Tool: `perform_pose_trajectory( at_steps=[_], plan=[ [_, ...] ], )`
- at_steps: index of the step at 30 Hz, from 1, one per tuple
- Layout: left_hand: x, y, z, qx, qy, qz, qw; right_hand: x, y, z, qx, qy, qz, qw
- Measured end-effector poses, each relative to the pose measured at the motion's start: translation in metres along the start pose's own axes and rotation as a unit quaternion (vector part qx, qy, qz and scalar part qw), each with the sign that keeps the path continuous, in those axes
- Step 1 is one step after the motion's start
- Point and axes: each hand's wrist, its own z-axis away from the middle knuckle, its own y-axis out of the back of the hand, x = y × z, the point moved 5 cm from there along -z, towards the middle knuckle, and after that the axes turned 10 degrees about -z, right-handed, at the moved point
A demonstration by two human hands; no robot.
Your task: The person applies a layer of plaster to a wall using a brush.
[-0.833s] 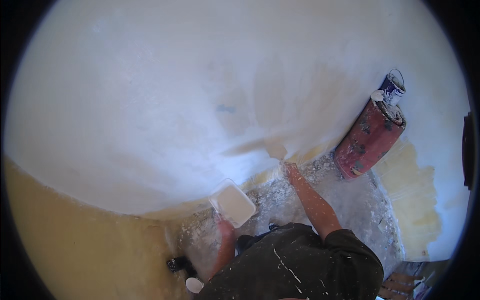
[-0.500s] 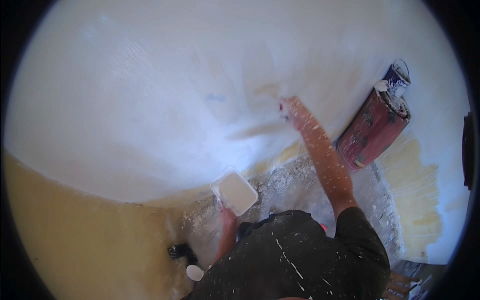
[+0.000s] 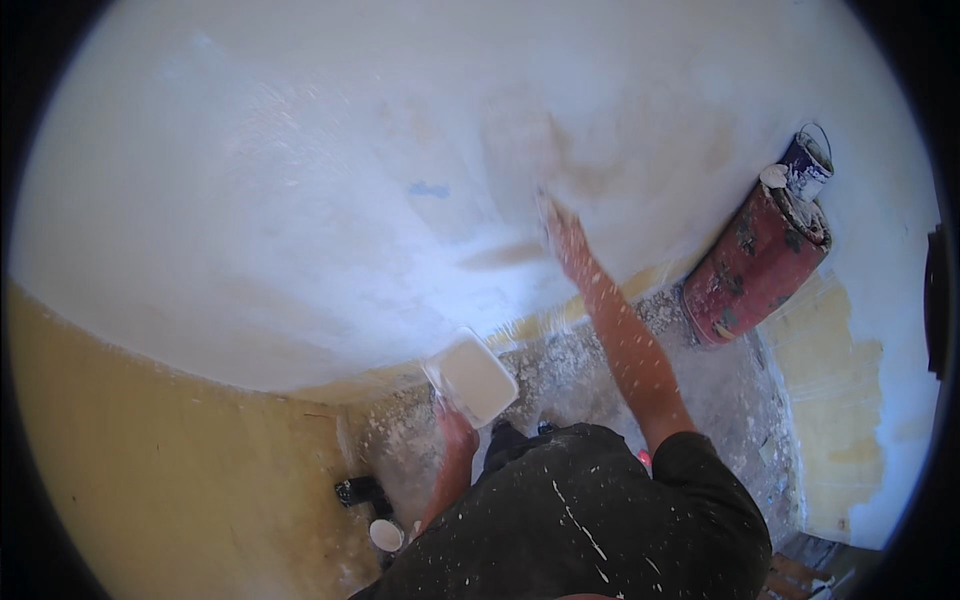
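Note:
My left hand (image 3: pixel 452 420) grips a white rectangular tray (image 3: pixel 472 370) of cream-coloured liquid at its lower left side, low in front of the wall. My right arm, speckled with white, reaches up the partly whitened wall (image 3: pixel 280 200). My right hand (image 3: pixel 564 232) is closed at the wall's patchy middle; what it holds is pale, blurred and too unclear to name. Beige shows through the white coat around it.
At the right a red, paint-stained drum (image 3: pixel 745 275) has a dark blue can (image 3: pixel 806 158) on top. A yellow wall (image 3: pixel 170 480) is at lower left, with a white container (image 3: pixel 386 535) and a black object (image 3: pixel 360 492) on the speckled floor (image 3: pixel 690 380).
My right hand has risen from the wall's lower edge to its middle, then shifted slightly left. The tray in my left hand has moved a little upward in view.

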Motion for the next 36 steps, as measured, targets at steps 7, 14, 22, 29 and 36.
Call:
perform_pose_trajectory(
  at_steps=[7, 14, 22, 29, 36],
  plan=[
    [-0.003, -0.012, 0.005, 0.013, 0.054, 0.004, 0.998, -0.078, -0.080, 0.222, -0.382, -0.542, -0.720, 0.205],
    [-0.008, -0.014, 0.003, -0.016, -0.001, 0.025, 1.000, 0.005, -0.055, 0.060, -0.243, -0.417, -0.821, 0.305],
    [-0.003, -0.014, 0.010, 0.022, -0.009, -0.046, 0.999, 0.167, 0.122, -0.146, -0.039, -0.337, -0.904, 0.262],
    [0.006, -0.021, 0.029, 0.022, -0.021, -0.028, 0.999, 0.104, 0.004, -0.071, -0.014, -0.365, -0.891, 0.270],
    [0.001, -0.018, 0.045, 0.083, 0.042, 0.003, 0.996, -0.040, -0.075, 0.169, -0.319, -0.613, -0.712, 0.128]
  ],
)
